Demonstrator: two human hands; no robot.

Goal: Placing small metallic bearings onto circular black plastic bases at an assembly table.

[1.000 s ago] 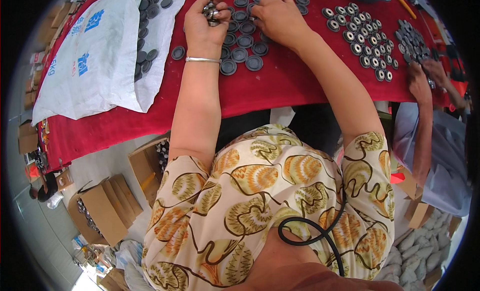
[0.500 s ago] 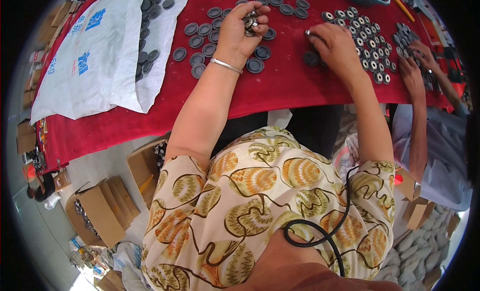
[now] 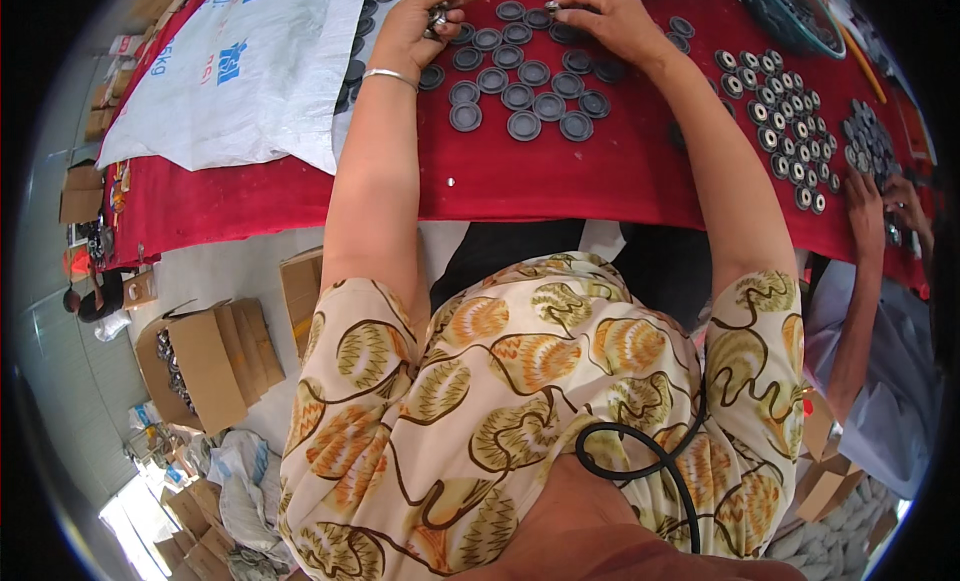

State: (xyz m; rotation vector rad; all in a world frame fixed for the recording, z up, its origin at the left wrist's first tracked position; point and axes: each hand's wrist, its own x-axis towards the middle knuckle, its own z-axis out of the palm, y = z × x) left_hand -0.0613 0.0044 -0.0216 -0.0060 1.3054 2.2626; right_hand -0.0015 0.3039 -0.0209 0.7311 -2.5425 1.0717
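My left hand point(image 3: 408, 29), a bracelet at its wrist, is at the far left of the loose discs. Its fingers are curled around several small shiny metal pieces point(image 3: 437, 21). Beyond the discs, my right hand point(image 3: 605, 23) pinches one small metal piece point(image 3: 552, 7) between thumb and finger. Round dark grey discs point(image 3: 519, 96) with raised rims lie in loose rows on the red cloth point(image 3: 610, 186) between and below my hands. Further right, a cluster of similar discs with pale metal rings point(image 3: 795, 131) in their centres sits closely packed.
A white woven sack point(image 3: 270, 91) with more dark discs covers the left of the table. A teal basket point(image 3: 800, 16) stands at the far right. At the right edge, another person's hands point(image 3: 868, 206) work at small grey parts point(image 3: 868, 141). Cardboard boxes point(image 3: 205, 366) stand on the floor.
The view has shifted. Both hands have moved left and farther across the table. My right hand has left the ringed discs' side for the far side of the plain discs, still pinching a metal piece.
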